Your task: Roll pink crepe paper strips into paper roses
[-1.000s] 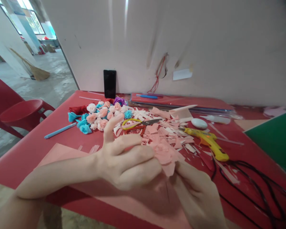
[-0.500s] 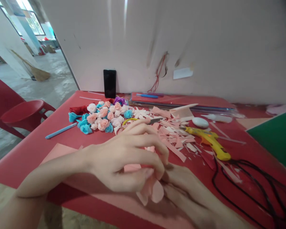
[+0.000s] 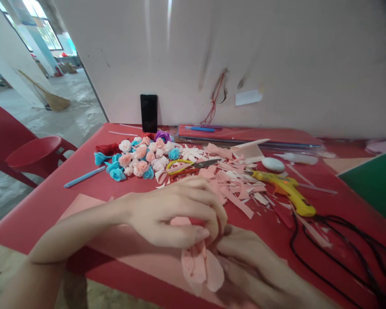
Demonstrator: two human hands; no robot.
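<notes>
Over the front of the table, my left hand is curled with thumb and fingers closed on pink crepe paper petals. The rounded petal ends hang down below the thumb. Close against it, my right hand comes in from the lower right, its fingers bent around the same petals; its fingertips are partly hidden behind my left hand. Beneath both hands lies a pink paper sheet. Just beyond my left hand are yellow-handled scissors, lying among pink and white paper scraps.
Finished paper roses in pink, blue and white are heaped at back left, near a phone propped on the wall. At right lie a yellow glue gun with black cable, a white oval object and a green board.
My left hand's fingers have drawn in and lowered, uncovering the scissors. More of the petals now shows below the hands.
</notes>
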